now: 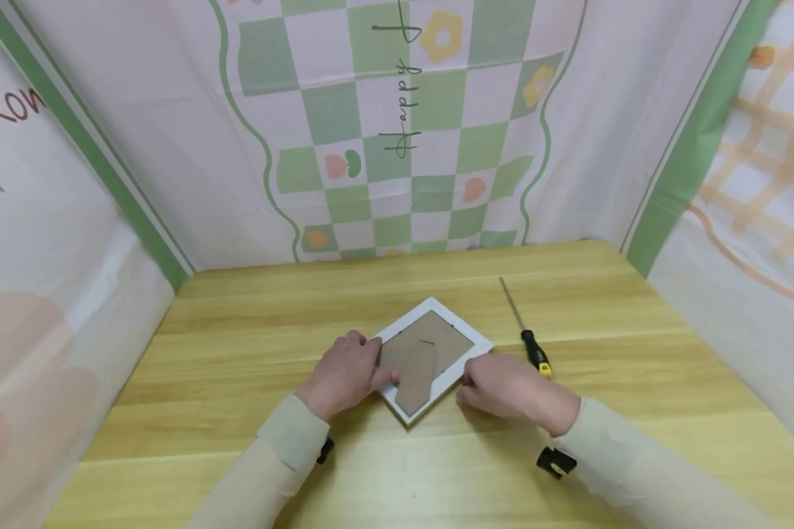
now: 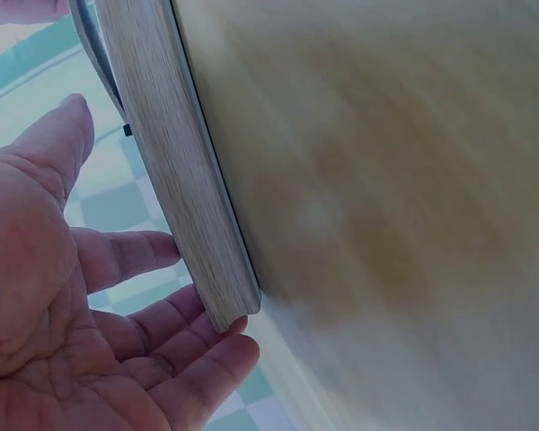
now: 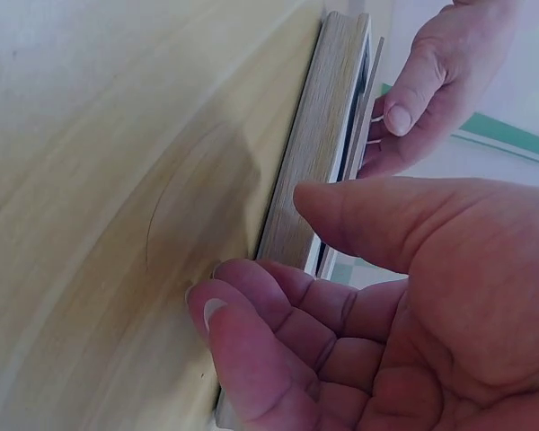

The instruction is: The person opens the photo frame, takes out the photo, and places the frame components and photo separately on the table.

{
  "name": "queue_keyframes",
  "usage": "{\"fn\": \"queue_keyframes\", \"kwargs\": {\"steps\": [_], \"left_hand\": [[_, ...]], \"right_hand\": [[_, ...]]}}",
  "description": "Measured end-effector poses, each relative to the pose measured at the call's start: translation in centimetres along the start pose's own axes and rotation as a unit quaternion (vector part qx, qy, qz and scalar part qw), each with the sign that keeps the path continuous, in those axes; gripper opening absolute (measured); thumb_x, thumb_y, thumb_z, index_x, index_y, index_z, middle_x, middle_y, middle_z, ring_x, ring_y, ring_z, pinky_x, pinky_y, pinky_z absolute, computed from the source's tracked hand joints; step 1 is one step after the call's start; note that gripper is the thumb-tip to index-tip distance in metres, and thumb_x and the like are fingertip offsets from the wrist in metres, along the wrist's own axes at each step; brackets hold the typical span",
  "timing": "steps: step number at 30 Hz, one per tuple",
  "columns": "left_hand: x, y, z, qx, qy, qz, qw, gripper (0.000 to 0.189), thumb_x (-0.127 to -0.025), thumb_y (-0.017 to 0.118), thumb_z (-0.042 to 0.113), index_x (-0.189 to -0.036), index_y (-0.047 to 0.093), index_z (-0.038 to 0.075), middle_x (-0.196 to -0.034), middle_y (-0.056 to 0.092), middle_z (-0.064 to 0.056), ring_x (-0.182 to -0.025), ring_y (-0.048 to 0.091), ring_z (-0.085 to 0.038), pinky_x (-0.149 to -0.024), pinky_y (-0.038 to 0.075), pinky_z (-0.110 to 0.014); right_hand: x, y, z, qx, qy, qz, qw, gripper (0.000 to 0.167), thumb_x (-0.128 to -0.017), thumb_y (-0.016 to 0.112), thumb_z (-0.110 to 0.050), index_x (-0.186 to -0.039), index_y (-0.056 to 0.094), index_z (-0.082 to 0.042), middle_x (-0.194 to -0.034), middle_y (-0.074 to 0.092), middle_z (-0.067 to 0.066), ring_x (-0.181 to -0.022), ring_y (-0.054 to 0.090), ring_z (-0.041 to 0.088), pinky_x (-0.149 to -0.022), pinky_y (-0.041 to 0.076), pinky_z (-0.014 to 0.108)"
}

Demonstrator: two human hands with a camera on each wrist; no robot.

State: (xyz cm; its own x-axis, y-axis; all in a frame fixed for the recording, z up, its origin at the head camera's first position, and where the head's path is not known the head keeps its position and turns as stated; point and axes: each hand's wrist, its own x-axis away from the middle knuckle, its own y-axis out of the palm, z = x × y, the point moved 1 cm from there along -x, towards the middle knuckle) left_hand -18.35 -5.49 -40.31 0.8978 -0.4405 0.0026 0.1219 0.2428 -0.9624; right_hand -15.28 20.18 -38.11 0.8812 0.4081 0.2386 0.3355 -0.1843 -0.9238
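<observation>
A picture frame (image 1: 462,324) lies back side up on the wooden table, turned so one corner points at me. Its brown backing board (image 1: 455,344) and flat easel leg (image 1: 418,378) show inside the white rim. My left hand (image 1: 347,375) is at the left corner; in the left wrist view its fingertips touch the wood-grained side (image 2: 166,153), and the thumb is extended. Beside the lower right edge is my right hand (image 1: 506,383). The right wrist view has its fingers (image 3: 251,350) loosely bent near the table, the thumb close to the frame's side, nothing held.
A screwdriver (image 1: 534,353) with a black and yellow handle lies right of the frame, its shaft pointing away. Printed cloth (image 1: 387,162) hangs behind the table (image 1: 271,301) and on both sides.
</observation>
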Motion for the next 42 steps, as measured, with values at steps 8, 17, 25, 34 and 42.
{"fn": "queue_keyframes", "kwargs": {"steps": [8, 17, 25, 34, 42], "left_hand": [[0.2, -0.1, 0.4, -0.015, -0.005, -0.007, 0.9999, 0.065, -0.098, 0.066, 0.056, -0.132, 0.064, 0.001, -0.124, 0.065, -0.023, -0.105, 0.064, -0.036, -0.093, 0.055, -0.047], [0.5, -0.2, 0.7, -0.039, 0.007, -0.001, 0.9992, 0.063, -0.098, 0.066, 0.057, -0.125, 0.066, 0.0, -0.116, 0.068, -0.021, -0.093, 0.067, -0.033, -0.083, 0.058, -0.045], [0.9, -0.5, 1.2, -0.034, 0.005, -0.008, 0.9994, 0.061, -0.098, 0.068, 0.055, -0.122, 0.066, 0.0, -0.108, 0.068, -0.017, -0.086, 0.064, -0.026, -0.079, 0.058, -0.042], [1.4, -0.5, 1.9, -0.042, 0.004, -0.018, 0.999, 0.053, -0.097, 0.066, 0.058, -0.107, 0.065, 0.005, -0.091, 0.061, -0.008, -0.066, 0.054, -0.017, -0.057, 0.05, -0.035], [1.7, -0.3, 2.4, -0.037, 0.008, -0.02, 0.9991, 0.054, -0.098, 0.066, 0.057, -0.104, 0.065, 0.003, -0.09, 0.064, -0.01, -0.069, 0.058, -0.018, -0.058, 0.053, -0.036]], "right_hand": [[-0.4, -0.3, 0.6, 0.002, 0.007, 0.004, 1.0, 0.039, -0.096, 0.069, -0.024, -0.061, 0.053, -0.018, -0.057, 0.047, -0.005, -0.052, 0.042, 0.011, -0.051, 0.036, 0.029], [-0.6, -0.6, 1.1, 0.001, -0.003, 0.022, 0.9998, 0.036, -0.095, 0.068, -0.023, -0.063, 0.051, -0.019, -0.06, 0.049, -0.005, -0.053, 0.043, 0.011, -0.051, 0.036, 0.03], [-1.0, -1.0, 1.4, 0.016, 0.0, 0.026, 0.9995, 0.03, -0.097, 0.067, -0.026, -0.069, 0.058, -0.019, -0.067, 0.056, -0.003, -0.059, 0.048, 0.013, -0.056, 0.042, 0.033], [-1.5, -1.2, 1.7, 0.015, 0.02, 0.011, 0.9996, 0.021, -0.099, 0.055, -0.008, -0.106, 0.074, -0.008, -0.094, 0.073, 0.007, -0.071, 0.057, 0.017, -0.072, 0.053, 0.041], [-1.7, -1.2, 2.0, 0.013, 0.03, 0.008, 0.9994, 0.026, -0.099, 0.051, -0.006, -0.109, 0.074, -0.007, -0.101, 0.074, 0.01, -0.074, 0.058, 0.019, -0.075, 0.054, 0.043]]}}
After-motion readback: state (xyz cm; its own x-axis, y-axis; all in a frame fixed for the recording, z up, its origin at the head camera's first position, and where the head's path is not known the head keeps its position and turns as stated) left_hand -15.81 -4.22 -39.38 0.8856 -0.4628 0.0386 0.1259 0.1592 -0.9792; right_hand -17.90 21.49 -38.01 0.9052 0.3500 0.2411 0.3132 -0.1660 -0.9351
